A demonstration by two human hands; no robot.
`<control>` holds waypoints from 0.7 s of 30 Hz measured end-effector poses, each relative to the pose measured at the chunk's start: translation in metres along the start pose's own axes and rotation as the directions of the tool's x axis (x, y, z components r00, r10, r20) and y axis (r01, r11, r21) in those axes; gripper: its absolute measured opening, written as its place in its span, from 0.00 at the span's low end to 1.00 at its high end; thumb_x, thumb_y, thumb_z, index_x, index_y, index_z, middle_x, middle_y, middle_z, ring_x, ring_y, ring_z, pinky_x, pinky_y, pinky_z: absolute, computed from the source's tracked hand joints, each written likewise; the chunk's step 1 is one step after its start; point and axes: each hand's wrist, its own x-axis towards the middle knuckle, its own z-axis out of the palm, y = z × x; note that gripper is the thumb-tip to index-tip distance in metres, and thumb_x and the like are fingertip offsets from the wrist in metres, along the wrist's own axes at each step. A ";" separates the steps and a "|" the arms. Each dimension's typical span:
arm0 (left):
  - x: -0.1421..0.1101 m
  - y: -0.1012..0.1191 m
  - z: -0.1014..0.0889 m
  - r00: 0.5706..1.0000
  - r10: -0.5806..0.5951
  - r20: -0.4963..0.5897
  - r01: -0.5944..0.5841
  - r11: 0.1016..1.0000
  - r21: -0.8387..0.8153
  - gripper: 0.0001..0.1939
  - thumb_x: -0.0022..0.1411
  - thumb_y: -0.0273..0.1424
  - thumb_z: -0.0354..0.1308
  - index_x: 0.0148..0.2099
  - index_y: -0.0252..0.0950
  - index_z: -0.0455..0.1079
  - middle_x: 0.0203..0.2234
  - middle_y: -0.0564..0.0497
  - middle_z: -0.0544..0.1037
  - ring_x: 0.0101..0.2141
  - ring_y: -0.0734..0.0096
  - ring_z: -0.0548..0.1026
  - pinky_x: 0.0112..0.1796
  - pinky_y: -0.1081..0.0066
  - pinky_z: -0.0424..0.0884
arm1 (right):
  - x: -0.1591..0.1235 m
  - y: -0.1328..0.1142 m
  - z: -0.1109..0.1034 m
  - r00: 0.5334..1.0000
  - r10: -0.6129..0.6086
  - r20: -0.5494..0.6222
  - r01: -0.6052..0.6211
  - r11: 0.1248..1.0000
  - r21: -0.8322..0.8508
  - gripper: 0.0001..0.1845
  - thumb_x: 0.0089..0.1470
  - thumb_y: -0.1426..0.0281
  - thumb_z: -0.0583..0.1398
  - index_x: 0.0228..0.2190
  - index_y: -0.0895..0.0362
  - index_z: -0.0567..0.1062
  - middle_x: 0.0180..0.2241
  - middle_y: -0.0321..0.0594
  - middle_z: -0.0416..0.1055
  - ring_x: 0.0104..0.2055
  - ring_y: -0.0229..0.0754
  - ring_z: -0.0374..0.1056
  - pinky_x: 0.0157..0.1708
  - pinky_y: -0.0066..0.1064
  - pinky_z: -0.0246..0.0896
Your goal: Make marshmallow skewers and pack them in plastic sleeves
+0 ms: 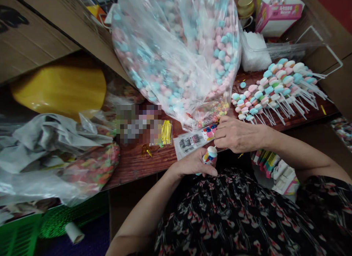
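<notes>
Close to my body, my left hand (196,162) is wrapped round a marshmallow skewer (211,150) in a colourfully printed clear wrapper, with a pale blue and white piece at its top. My right hand (238,134) is closed just above it. Its fingertips pinch what looks like the white stick coming out of the top; the fingers partly hide it. Under and beside both hands lie flat printed clear wrapper bags (189,141) at the table edge. Gold twist ties (166,132) lie in a bundle left of the wrappers.
A huge clear bag of pastel marshmallows (176,54) fills the back. Finished-looking marshmallow skewers (277,88) are piled at right, sticks toward me. A bag of red and green candies (93,164) sits at left, near a cardboard box (35,36). A pink box (280,15) stands behind.
</notes>
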 end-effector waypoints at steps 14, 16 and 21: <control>-0.001 0.002 0.008 0.870 0.307 -0.387 -0.208 0.938 0.278 0.14 0.50 0.36 0.69 0.37 0.32 0.75 0.28 0.55 0.73 0.30 0.74 0.68 0.35 0.74 0.65 | 0.007 -0.017 0.000 0.970 0.190 0.152 -0.182 0.981 -0.064 0.09 0.55 0.76 0.55 0.30 0.59 0.75 0.30 0.40 0.74 0.28 0.38 0.59 0.35 0.36 0.46; -0.001 0.001 0.009 0.899 0.241 -0.366 -0.180 0.964 0.193 0.15 0.48 0.37 0.70 0.33 0.32 0.74 0.24 0.57 0.70 0.27 0.77 0.66 0.31 0.75 0.63 | 0.011 -0.016 -0.002 0.959 0.169 0.226 -0.177 0.984 0.016 0.09 0.53 0.77 0.55 0.29 0.59 0.76 0.30 0.41 0.75 0.27 0.37 0.59 0.32 0.34 0.45; 0.004 -0.004 0.011 0.901 0.200 -0.385 -0.173 0.979 0.105 0.17 0.44 0.36 0.73 0.34 0.32 0.75 0.25 0.56 0.73 0.28 0.74 0.69 0.34 0.73 0.66 | 0.017 -0.017 0.000 0.934 0.158 0.320 -0.199 0.975 0.098 0.10 0.54 0.77 0.55 0.30 0.60 0.78 0.30 0.42 0.76 0.27 0.37 0.61 0.29 0.32 0.43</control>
